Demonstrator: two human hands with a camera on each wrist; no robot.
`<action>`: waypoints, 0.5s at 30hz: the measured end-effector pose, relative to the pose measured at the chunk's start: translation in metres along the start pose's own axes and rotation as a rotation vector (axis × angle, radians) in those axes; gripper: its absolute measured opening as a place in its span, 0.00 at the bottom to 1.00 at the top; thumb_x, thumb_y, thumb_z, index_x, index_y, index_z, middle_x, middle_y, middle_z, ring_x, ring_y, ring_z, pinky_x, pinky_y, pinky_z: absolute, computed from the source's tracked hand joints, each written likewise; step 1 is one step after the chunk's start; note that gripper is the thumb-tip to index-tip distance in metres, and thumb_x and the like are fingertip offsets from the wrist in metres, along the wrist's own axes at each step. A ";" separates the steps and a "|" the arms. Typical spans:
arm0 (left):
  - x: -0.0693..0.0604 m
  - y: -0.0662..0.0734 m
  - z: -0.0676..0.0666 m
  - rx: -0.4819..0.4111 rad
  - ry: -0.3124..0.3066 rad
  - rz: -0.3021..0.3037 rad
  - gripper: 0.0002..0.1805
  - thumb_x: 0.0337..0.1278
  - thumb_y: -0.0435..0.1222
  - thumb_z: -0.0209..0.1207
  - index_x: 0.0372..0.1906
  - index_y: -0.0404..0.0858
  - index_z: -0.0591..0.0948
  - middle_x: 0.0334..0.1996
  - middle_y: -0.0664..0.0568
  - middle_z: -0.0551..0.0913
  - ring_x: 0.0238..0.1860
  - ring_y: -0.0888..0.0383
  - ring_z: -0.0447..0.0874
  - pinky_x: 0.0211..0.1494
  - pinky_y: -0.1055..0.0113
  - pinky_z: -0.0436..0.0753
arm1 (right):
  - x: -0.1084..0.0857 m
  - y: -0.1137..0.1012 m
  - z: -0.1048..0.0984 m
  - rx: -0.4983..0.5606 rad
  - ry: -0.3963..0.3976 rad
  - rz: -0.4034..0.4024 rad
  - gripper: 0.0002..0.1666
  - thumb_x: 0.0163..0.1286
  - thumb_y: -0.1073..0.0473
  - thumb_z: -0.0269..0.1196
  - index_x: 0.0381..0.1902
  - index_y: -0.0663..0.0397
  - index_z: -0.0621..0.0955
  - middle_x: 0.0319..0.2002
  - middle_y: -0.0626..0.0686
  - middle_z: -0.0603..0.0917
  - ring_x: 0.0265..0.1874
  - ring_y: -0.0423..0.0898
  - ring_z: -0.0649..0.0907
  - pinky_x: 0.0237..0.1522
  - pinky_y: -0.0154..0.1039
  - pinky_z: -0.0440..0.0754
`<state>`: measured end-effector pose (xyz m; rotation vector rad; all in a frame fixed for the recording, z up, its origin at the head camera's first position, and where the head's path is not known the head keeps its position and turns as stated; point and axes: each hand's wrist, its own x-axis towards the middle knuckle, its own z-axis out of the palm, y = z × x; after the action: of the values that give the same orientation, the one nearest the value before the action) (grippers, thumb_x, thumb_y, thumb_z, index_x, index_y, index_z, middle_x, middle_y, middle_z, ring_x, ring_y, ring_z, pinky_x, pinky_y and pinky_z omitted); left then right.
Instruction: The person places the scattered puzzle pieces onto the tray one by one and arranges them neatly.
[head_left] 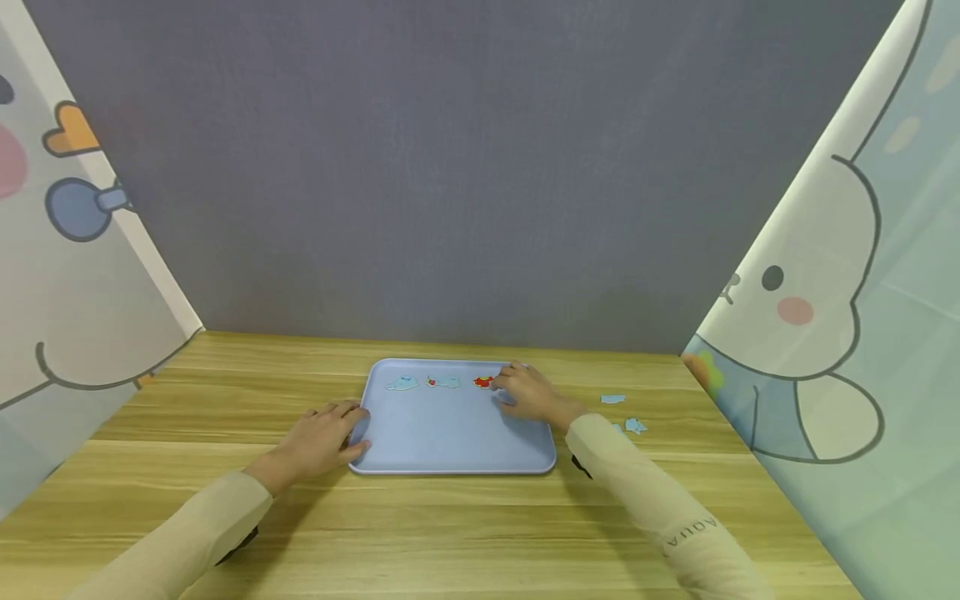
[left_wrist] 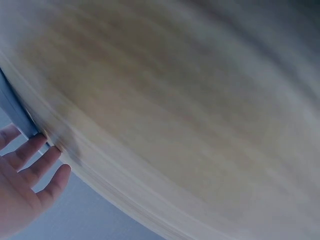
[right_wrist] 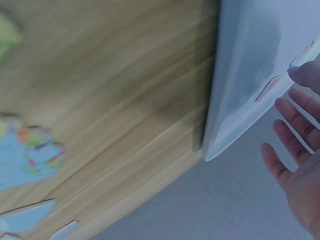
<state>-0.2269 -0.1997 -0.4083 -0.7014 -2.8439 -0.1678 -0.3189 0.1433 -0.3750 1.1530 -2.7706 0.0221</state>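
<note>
A pale blue tray (head_left: 450,433) holds light-blue puzzle-like pieces (head_left: 402,383) and a red piece (head_left: 483,382) along its far side. At its left rim, my left hand (head_left: 318,440) rests with fingers spread; in the left wrist view the fingertips of this hand (left_wrist: 32,175) meet the tray edge. My right hand (head_left: 528,393) is over the tray's far right part, fingertips beside the red piece. The right wrist view shows the right hand (right_wrist: 300,145) with fingers extended and the thumb tip at a flat piece on the tray (right_wrist: 240,90).
Right of the tray, light-blue pieces (head_left: 612,399) lie on the wooden table (head_left: 450,533), one partly hidden by the right sleeve. The right wrist view shows a colourful piece (right_wrist: 42,155) there. A grey panel (head_left: 450,183) stands behind, with cartoon-printed sheets at both sides.
</note>
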 end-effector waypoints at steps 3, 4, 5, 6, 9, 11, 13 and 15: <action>-0.001 0.000 -0.001 0.000 -0.003 -0.001 0.27 0.54 0.50 0.58 0.53 0.36 0.75 0.54 0.39 0.75 0.53 0.38 0.74 0.45 0.38 0.75 | -0.008 0.000 -0.003 -0.004 0.007 -0.018 0.14 0.57 0.58 0.64 0.42 0.54 0.81 0.43 0.51 0.82 0.47 0.51 0.76 0.50 0.51 0.76; -0.001 0.001 -0.001 0.000 -0.005 -0.002 0.27 0.54 0.50 0.58 0.53 0.36 0.75 0.54 0.39 0.75 0.53 0.38 0.74 0.45 0.38 0.75 | -0.011 0.000 -0.004 -0.004 0.006 -0.021 0.14 0.57 0.58 0.64 0.42 0.55 0.81 0.43 0.52 0.82 0.47 0.51 0.77 0.52 0.51 0.75; -0.001 0.001 -0.002 -0.002 -0.006 -0.003 0.27 0.54 0.50 0.58 0.53 0.36 0.75 0.54 0.39 0.75 0.53 0.38 0.74 0.45 0.38 0.75 | -0.014 0.001 -0.005 -0.001 0.003 -0.022 0.14 0.57 0.58 0.64 0.42 0.55 0.81 0.43 0.52 0.82 0.47 0.51 0.77 0.52 0.52 0.75; -0.001 0.001 -0.001 -0.004 -0.008 -0.004 0.27 0.54 0.50 0.58 0.53 0.36 0.75 0.54 0.39 0.75 0.53 0.38 0.74 0.45 0.38 0.75 | -0.017 0.001 -0.005 0.002 -0.001 -0.019 0.14 0.57 0.57 0.64 0.42 0.55 0.81 0.43 0.52 0.81 0.48 0.51 0.77 0.52 0.52 0.75; -0.001 0.000 -0.001 -0.008 -0.008 -0.005 0.27 0.54 0.50 0.58 0.53 0.36 0.75 0.54 0.39 0.74 0.53 0.38 0.74 0.46 0.38 0.75 | -0.026 0.004 -0.007 0.022 -0.013 -0.002 0.15 0.57 0.57 0.65 0.43 0.56 0.81 0.44 0.53 0.81 0.49 0.53 0.76 0.52 0.57 0.74; -0.002 -0.001 -0.001 -0.011 -0.007 -0.007 0.27 0.54 0.50 0.58 0.54 0.36 0.75 0.54 0.39 0.74 0.53 0.38 0.74 0.46 0.38 0.74 | -0.032 0.006 -0.007 0.038 -0.017 0.017 0.16 0.57 0.57 0.65 0.43 0.55 0.81 0.44 0.53 0.81 0.51 0.55 0.76 0.51 0.58 0.74; -0.002 -0.001 -0.001 -0.013 -0.003 -0.007 0.27 0.55 0.50 0.57 0.54 0.36 0.74 0.55 0.39 0.74 0.53 0.38 0.74 0.47 0.38 0.74 | -0.039 0.008 -0.008 0.046 -0.018 0.033 0.16 0.57 0.56 0.65 0.43 0.55 0.81 0.45 0.52 0.81 0.50 0.54 0.76 0.50 0.57 0.75; -0.002 -0.001 -0.001 -0.014 -0.001 -0.005 0.27 0.55 0.50 0.57 0.54 0.36 0.74 0.55 0.39 0.74 0.53 0.38 0.74 0.47 0.38 0.74 | -0.045 0.010 -0.008 0.048 -0.015 0.046 0.16 0.57 0.55 0.65 0.43 0.54 0.81 0.45 0.52 0.81 0.50 0.53 0.75 0.50 0.55 0.75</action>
<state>-0.2254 -0.2018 -0.4075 -0.6971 -2.8487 -0.1890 -0.2938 0.1832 -0.3732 1.1051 -2.8238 0.0860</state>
